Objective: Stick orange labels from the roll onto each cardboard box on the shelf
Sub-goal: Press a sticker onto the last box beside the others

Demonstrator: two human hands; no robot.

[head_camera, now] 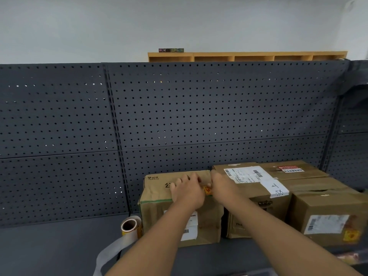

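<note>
Three cardboard boxes stand on the dark grey shelf (59, 240). On top of the left box (157, 208) lies an orange label (207, 190), between my two hands. My left hand (187, 191) rests flat on the box top just left of the label, fingers spread. My right hand (223, 186) presses down at the label's right edge. The label roll (130, 226) stands on the shelf left of that box, with a white backing strip (111, 253) trailing toward me. The right box (328, 216) carries an orange label (351, 236) on its front. The middle box (256, 208) shows white shipping labels.
A dark perforated back panel (159, 116) rises behind the shelf. A wooden cubby unit (247, 56) shows above it against a pale wall. Bare shelf surface stretches to the left of the roll.
</note>
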